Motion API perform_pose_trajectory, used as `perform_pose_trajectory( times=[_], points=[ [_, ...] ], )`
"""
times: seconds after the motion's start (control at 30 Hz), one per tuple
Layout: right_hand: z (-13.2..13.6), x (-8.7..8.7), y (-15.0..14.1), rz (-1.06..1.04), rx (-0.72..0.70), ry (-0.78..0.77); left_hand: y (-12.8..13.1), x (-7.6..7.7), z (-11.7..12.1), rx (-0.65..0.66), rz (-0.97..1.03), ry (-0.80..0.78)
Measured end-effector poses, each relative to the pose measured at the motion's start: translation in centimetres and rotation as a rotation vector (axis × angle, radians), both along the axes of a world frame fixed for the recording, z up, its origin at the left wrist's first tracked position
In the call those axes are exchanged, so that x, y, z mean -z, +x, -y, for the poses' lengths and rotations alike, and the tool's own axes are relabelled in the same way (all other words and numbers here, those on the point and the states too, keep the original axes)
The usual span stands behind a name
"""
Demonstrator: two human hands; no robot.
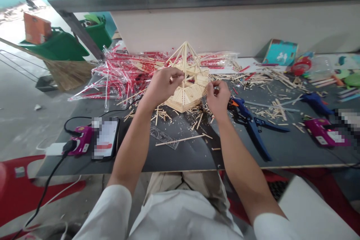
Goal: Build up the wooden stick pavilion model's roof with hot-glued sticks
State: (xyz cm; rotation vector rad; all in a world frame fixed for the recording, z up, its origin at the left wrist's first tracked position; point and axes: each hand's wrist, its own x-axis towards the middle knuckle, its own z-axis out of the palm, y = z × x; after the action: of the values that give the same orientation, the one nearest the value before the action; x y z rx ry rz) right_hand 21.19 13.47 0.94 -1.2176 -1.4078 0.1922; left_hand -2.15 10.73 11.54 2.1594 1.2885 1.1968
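A small model house [188, 87] built of thin wooden sticks stands on the dark table [168, 153], with a pointed stick frame on top. My left hand [162, 84] is curled against its left side, fingers pinched on a stick of the frame. My right hand [218, 95] is closed just right of the model's base, pinching something small I cannot make out. Loose sticks and offcuts [197, 120] lie around the model.
A pile of red and clear wrappers [123, 73] covers the back left. Blue cutters [251, 122] lie right of my right hand. A clear ruler [164, 137], a phone [106, 138], purple devices [81, 139] [323, 132] and cables sit on the table. Red plastic chairs [17, 187] flank me.
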Motion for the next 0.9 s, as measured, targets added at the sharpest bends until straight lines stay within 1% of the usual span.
perform_pose_trajectory(
  times=[0.17, 0.47, 0.9],
  points=[
    [0.01, -0.06, 0.03, 0.010, 0.006, 0.004, -0.14, 0.28, -0.23, 0.046, 0.069, -0.073],
    [-0.20, 0.14, 0.10, 0.016, 0.014, 0.004, -0.20, 0.40, -0.46, 0.052, 0.101, -0.090],
    [-0.40, 0.42, 0.12, 0.014, 0.015, -0.006, -0.13, 0.54, -0.57, 0.060, 0.111, -0.067]
  ],
)
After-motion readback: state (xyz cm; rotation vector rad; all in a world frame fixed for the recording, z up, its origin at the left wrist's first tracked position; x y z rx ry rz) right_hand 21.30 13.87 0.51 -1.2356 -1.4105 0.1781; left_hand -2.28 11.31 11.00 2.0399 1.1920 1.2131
